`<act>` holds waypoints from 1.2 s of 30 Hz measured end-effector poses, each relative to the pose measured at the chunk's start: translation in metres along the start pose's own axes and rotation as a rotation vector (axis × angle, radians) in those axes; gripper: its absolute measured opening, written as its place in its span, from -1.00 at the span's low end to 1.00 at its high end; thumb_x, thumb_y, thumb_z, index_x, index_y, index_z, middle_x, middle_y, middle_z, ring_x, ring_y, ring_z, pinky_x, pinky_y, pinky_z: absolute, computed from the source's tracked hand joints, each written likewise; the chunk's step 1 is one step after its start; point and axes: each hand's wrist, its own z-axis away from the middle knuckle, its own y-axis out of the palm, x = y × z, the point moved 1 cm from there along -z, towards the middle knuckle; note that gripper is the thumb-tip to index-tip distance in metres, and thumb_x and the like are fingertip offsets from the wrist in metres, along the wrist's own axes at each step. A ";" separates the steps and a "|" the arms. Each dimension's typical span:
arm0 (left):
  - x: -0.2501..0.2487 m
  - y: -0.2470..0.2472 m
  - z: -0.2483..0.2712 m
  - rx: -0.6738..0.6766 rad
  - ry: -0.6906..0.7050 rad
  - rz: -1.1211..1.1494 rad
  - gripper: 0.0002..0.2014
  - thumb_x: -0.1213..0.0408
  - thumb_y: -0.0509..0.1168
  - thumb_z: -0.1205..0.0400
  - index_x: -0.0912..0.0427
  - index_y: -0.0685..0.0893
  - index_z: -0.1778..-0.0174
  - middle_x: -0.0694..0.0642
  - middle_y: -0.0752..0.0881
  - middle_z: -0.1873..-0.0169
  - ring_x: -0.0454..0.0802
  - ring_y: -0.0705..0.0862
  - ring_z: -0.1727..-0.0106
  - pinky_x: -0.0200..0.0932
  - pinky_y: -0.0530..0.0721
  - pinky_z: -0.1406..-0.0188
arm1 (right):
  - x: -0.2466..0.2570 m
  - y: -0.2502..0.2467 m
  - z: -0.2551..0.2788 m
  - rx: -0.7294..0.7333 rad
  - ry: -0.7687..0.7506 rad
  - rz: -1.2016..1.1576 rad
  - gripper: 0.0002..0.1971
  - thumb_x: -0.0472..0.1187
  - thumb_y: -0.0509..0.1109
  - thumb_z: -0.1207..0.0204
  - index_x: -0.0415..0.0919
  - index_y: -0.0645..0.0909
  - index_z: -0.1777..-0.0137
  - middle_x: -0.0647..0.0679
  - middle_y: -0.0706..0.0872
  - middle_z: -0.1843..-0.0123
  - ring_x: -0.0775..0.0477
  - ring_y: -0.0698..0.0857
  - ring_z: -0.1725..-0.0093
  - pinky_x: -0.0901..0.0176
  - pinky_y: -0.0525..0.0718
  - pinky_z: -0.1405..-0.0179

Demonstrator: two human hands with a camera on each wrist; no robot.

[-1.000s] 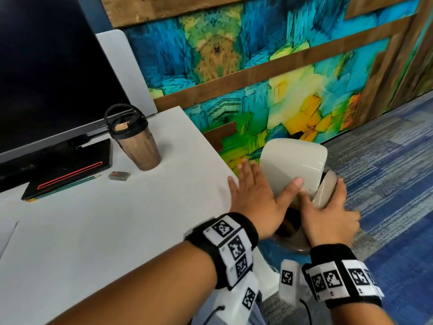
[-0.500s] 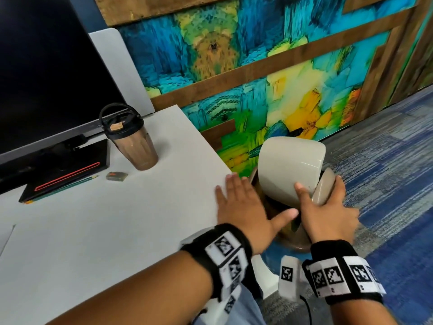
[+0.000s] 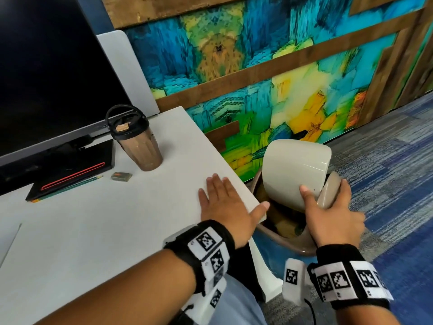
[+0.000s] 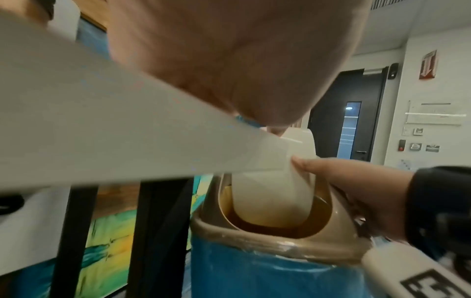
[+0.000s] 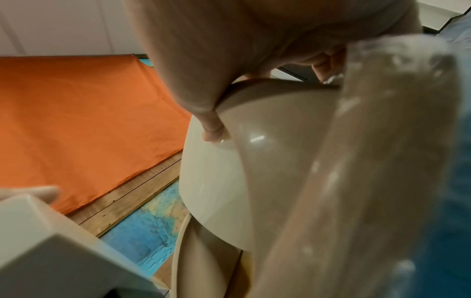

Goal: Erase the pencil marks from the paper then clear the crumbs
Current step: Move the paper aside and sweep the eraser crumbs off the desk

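Note:
My left hand (image 3: 225, 207) lies flat and open on the white desk (image 3: 117, 231), at its right edge, thumb sticking out over the edge. Beside the desk stands a bin (image 3: 302, 248) with a beige rim and blue liner. My right hand (image 3: 328, 207) grips the rim, its thumb pressing the cream swing flap (image 3: 295, 167) tilted open. The right wrist view shows the thumb (image 5: 211, 129) on the flap (image 5: 224, 191). A grey eraser (image 3: 121, 176) and a green pencil (image 3: 77, 182) lie further back on the desk. No crumbs are visible.
A brown tumbler (image 3: 138, 141) with a black lid stands behind the eraser. A dark monitor (image 3: 46, 66) and its black base (image 3: 75, 170) fill the back left. A sheet's corner (image 3: 7, 242) shows at the left edge. Blue carpet (image 3: 386, 184) lies right of the bin.
My left hand has left the bin flap and slid leftward onto the desk top. My right hand has kept its hold on the bin with the flap tilted open.

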 end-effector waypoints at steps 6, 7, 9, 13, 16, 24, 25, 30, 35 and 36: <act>-0.060 0.013 0.002 -0.026 0.431 0.018 0.09 -0.56 -0.33 -0.48 0.21 -0.13 -0.76 0.20 -0.11 -0.76 0.11 -0.17 -0.76 0.41 -0.29 -0.63 | -0.002 0.001 -0.003 0.016 -0.008 0.020 -0.05 0.51 0.30 -0.32 0.31 -0.04 -0.64 -0.53 0.40 -0.28 -0.57 0.43 -0.32 -0.35 0.50 -0.25; -0.065 0.011 0.005 -0.035 0.507 0.103 0.12 -0.56 -0.35 -0.42 0.18 -0.11 -0.77 0.16 -0.09 -0.76 0.03 -0.14 -0.76 0.33 -0.29 -0.66 | -0.003 0.001 -0.004 0.018 -0.002 0.022 -0.07 0.49 0.30 -0.33 0.31 -0.04 -0.64 -0.53 0.41 -0.28 -0.56 0.44 -0.31 -0.35 0.50 -0.24; -0.063 0.007 0.008 -0.063 0.576 0.243 0.05 -0.52 -0.20 -0.48 0.13 -0.12 -0.77 0.11 -0.13 -0.77 -0.04 -0.17 -0.76 0.19 -0.30 -0.69 | -0.004 0.001 -0.008 0.029 0.009 0.020 -0.08 0.46 0.31 -0.35 0.30 -0.03 -0.65 -0.54 0.41 -0.30 -0.56 0.43 -0.33 -0.34 0.49 -0.26; -0.020 0.000 0.016 -0.144 0.510 0.282 -0.13 -0.34 0.07 -0.68 0.02 -0.14 -0.77 0.06 -0.22 -0.76 -0.02 -0.24 -0.75 0.13 -0.32 -0.69 | -0.008 0.002 -0.014 0.040 -0.010 0.010 -0.06 0.53 0.29 -0.31 0.35 -0.05 -0.62 -0.53 0.40 -0.36 -0.57 0.42 -0.37 -0.36 0.44 -0.37; 0.034 -0.004 0.028 -0.118 0.426 0.192 -0.05 -0.51 -0.10 -0.53 -0.11 -0.23 -0.75 -0.03 -0.31 -0.74 -0.09 -0.33 -0.73 0.09 -0.35 -0.69 | -0.015 0.007 -0.032 0.064 -0.019 -0.019 -0.06 0.56 0.28 -0.27 0.35 -0.02 -0.61 -0.48 0.44 -0.40 -0.55 0.43 -0.41 -0.36 0.43 -0.40; 0.168 0.006 0.091 -0.075 0.104 0.191 0.05 -0.79 -0.41 -0.09 -0.50 -0.33 -0.54 -0.43 -0.49 -0.55 -0.47 -0.61 -0.49 -0.31 -0.49 -0.50 | -0.050 0.034 -0.100 0.328 -0.172 -0.084 -0.05 0.51 0.36 -0.17 0.35 0.17 -0.60 -0.09 0.50 -0.55 -0.26 0.49 -0.49 -0.28 0.43 -0.50; 0.178 0.010 0.094 -0.079 0.060 0.181 0.09 -0.81 -0.45 -0.03 -0.47 -0.34 -0.52 -0.41 -0.48 -0.55 -0.46 -0.61 -0.49 -0.27 -0.45 -0.52 | -0.056 0.041 -0.106 0.377 -0.198 -0.074 -0.03 0.54 0.34 -0.13 0.36 0.18 -0.59 -0.07 0.52 -0.53 -0.24 0.50 -0.48 -0.29 0.44 -0.49; 0.212 0.036 0.096 0.008 -0.003 0.017 0.08 -0.68 -0.24 -0.42 -0.05 0.03 -0.77 0.15 0.00 -0.74 0.22 0.05 -0.71 0.51 0.22 -0.48 | -0.085 0.090 -0.131 0.509 -0.196 -0.058 -0.26 0.13 0.48 -0.48 0.09 0.29 -0.63 -0.03 0.54 -0.48 -0.12 0.51 -0.42 -0.05 0.41 -0.49; 0.212 0.043 0.097 -0.151 0.061 -0.165 -0.08 -0.49 -0.14 -0.63 0.10 0.10 -0.77 0.37 0.31 -0.63 0.26 0.24 -0.58 0.56 0.51 -0.13 | -0.125 0.138 -0.145 0.580 -0.129 0.027 -0.21 0.22 0.53 -0.38 0.07 0.37 -0.59 -0.16 0.65 -0.36 -0.08 0.60 -0.21 0.09 0.50 -0.27; 0.213 0.044 0.097 -0.184 0.090 -0.182 -0.08 -0.49 -0.14 -0.63 0.11 0.10 -0.77 0.36 0.31 -0.63 0.26 0.24 -0.57 0.57 0.51 -0.12 | -0.130 0.144 -0.146 0.581 -0.122 0.045 -0.29 0.03 0.50 -0.49 0.02 0.34 -0.62 -0.20 0.64 -0.38 -0.09 0.59 -0.19 0.15 0.46 -0.21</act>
